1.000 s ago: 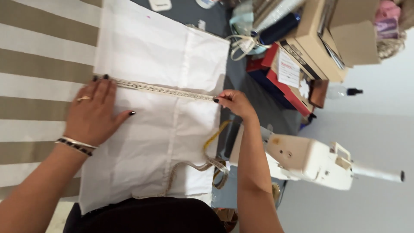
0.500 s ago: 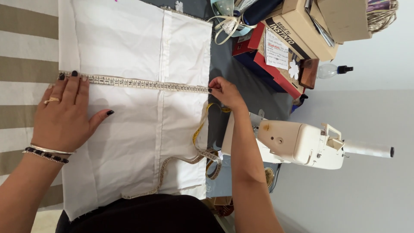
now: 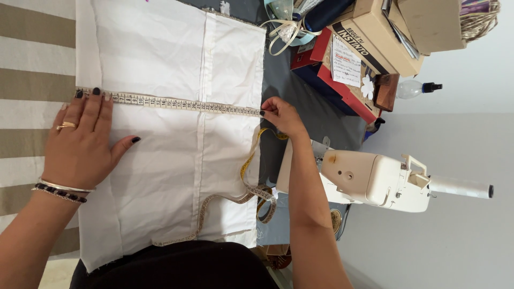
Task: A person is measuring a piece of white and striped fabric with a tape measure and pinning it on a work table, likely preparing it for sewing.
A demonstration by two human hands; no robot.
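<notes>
White cloth panel [image 3: 160,155] flat on striped table cover [image 3: 32,59], w/ measuring tape [image 3: 182,104] pulled taut straight across it, edge to edge. Vs 1 s ago: tape end now reaches left edge of cloth; before, sat a bit inside it. Left hand [image 3: 80,147] spread flat, palm down, fingers apart, fingertips [image 3: 96,92] pinning tape's end at that edge; not clamped, just pressing. Right hand [image 3: 281,115] at cloth's right edge, thumb + forefinger pinched together on tape, holding it tight. Same hold as half a sec ago, only shifted w/ the view. Slack rest of tape loops down past right wrist and trails back over lower part of cloth. Judging by this: span across full width now set, both ends anchored, so reading at right pinch looks ready to take. Sewing machine [image 3: 375,179] just beside right forearm, boxes [image 3: 385,32] + books stacked further off, spray bottle [image 3: 415,88] near them. Dark garment [image 3: 176,265] at lower edge.
</notes>
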